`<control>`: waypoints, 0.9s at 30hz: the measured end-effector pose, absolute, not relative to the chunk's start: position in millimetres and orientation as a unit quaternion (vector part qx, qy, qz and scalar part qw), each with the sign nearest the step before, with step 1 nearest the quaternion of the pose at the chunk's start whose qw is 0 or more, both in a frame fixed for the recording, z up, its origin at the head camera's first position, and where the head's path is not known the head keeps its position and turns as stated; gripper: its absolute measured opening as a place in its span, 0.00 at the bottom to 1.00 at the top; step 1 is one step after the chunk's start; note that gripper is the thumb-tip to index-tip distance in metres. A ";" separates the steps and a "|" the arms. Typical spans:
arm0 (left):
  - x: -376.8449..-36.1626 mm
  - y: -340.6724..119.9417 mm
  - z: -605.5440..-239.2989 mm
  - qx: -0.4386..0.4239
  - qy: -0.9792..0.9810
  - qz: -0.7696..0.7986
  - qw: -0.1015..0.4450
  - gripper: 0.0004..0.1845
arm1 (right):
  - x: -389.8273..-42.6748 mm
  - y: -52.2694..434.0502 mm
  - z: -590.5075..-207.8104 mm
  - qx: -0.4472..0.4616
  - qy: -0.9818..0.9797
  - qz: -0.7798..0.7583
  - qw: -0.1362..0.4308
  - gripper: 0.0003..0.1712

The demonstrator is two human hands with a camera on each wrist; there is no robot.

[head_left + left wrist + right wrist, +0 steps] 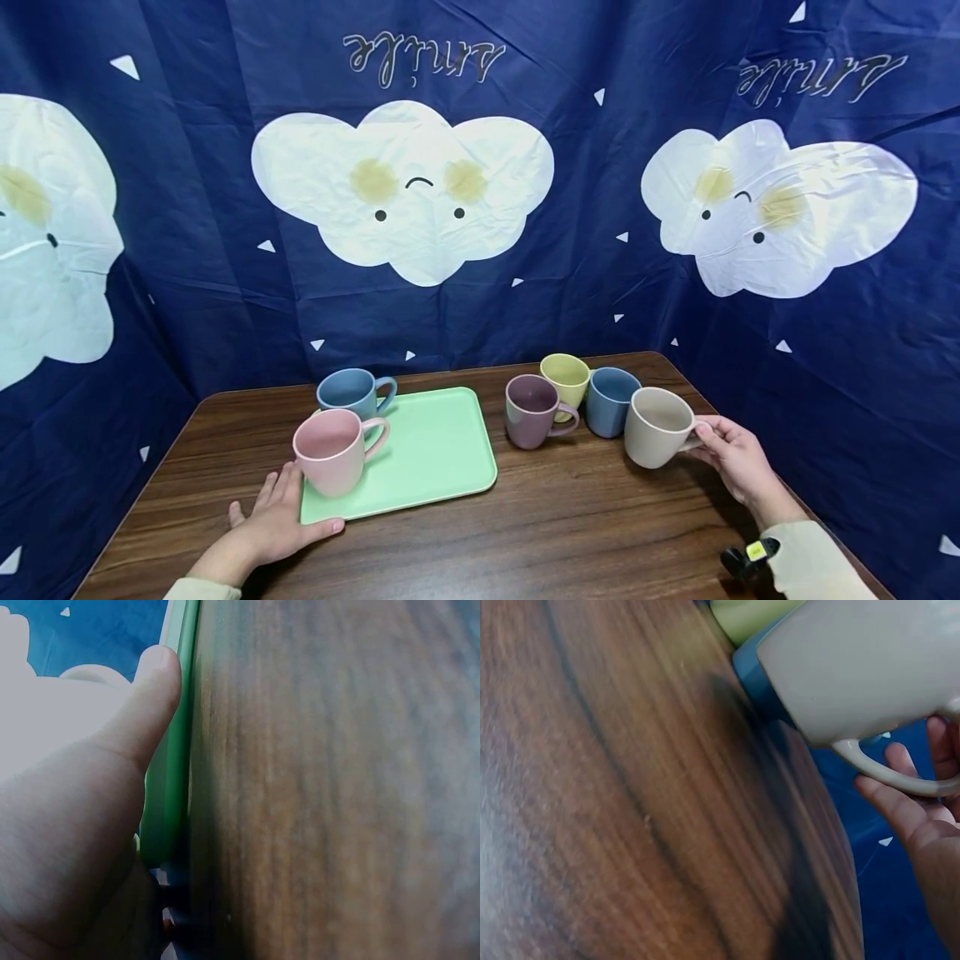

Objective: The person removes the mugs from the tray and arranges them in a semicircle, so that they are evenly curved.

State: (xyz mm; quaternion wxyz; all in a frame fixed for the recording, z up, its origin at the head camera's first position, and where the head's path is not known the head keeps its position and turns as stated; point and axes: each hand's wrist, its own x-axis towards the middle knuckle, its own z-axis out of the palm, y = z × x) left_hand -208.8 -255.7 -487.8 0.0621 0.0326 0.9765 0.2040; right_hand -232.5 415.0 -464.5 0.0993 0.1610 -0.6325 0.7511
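Beige mug (657, 426) handle behind fingers (711, 433)

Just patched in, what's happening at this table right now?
A person's right hand holds a beige mug by its handle, tilted and apparently just off the wooden table. The left hand rests flat against the near corner of a green tray, thumb along its edge. A pink mug and a blue mug sit on the tray. Purple, yellow and another blue mug stand beside it.
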 end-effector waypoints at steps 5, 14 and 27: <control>-209.0 -256.2 -489.5 0.033 0.977 0.202 0.061 0.71 | -234.2 418.7 -471.9 0.138 -0.651 0.740 0.099 0.16; -209.4 -256.8 -490.0 0.035 0.977 0.200 0.061 0.70 | -234.8 421.7 -483.1 0.132 -0.653 0.739 0.095 0.17; -209.6 -256.5 -489.4 0.035 0.977 0.199 0.061 0.70 | -235.0 423.3 -487.1 0.121 -0.639 0.754 0.091 0.16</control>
